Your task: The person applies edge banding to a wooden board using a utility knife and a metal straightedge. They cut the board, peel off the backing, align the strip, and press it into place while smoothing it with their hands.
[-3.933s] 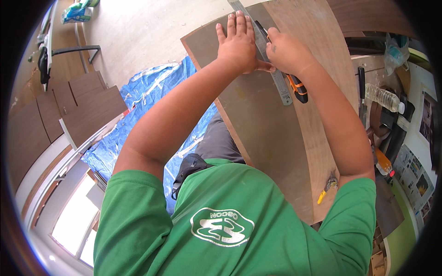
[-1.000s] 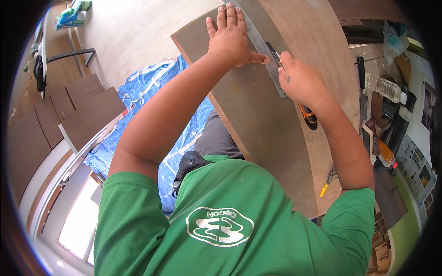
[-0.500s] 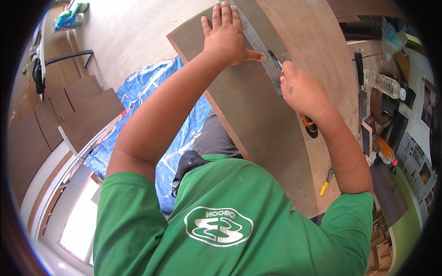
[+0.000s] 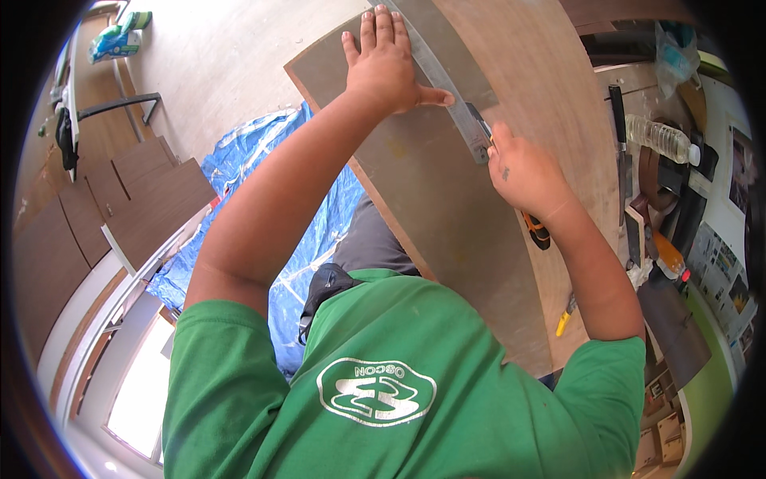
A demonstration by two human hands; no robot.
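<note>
Worktop (image 4: pixel 550 96) = pale wood, w/ a grey-brown sheet (image 4: pixel 455 215) over most of its L side; thin wood edge shows past the sheet's L rim. Yellow-handled tool (image 4: pixel 564 321) lies on the wood by the person's R forearm, partly hidden. Blue tarp (image 4: pixel 247 152) spread on pale floor (image 4: pixel 231 56) to the L, dark brown panels (image 4: pixel 152 199) beyond it. Blue/green pack (image 4: pixel 116 44) far upper L. R side is cluttered: clear bottle (image 4: pixel 661 140), orange bottle (image 4: pixel 669 254) w/ red cap, plastic bag (image 4: pixel 677 60), black-handled tool (image 4: pixel 617 120), printed sheets (image 4: pixel 722 271) on a white surface. Bright window lower L.

Vs approx 4 s ago: R hand + cutter have come down along the ruler twd the person; blade end was up nr the L fingers, now it's just past the L thumb, nr the ruler's near end. L hand keeps abt the same spot on the sheet. View has shifted a bit too.

Ruler (image 4: pixel 439 76) lies slantwise on the sheet, btwn the hands. L hand (image 4: pixel 384 76) is flat, fingers spread, not gripping; palm on the sheet just L of the ruler, thumb tip reaching onto it. R hand (image 4: pixel 531 176) is closed round the cutter (image 4: pixel 536 230): black/orange butt sticks out below the fist, dark front end beside the ruler's R edge. Can't tell if the blade touches the sheet.
</note>
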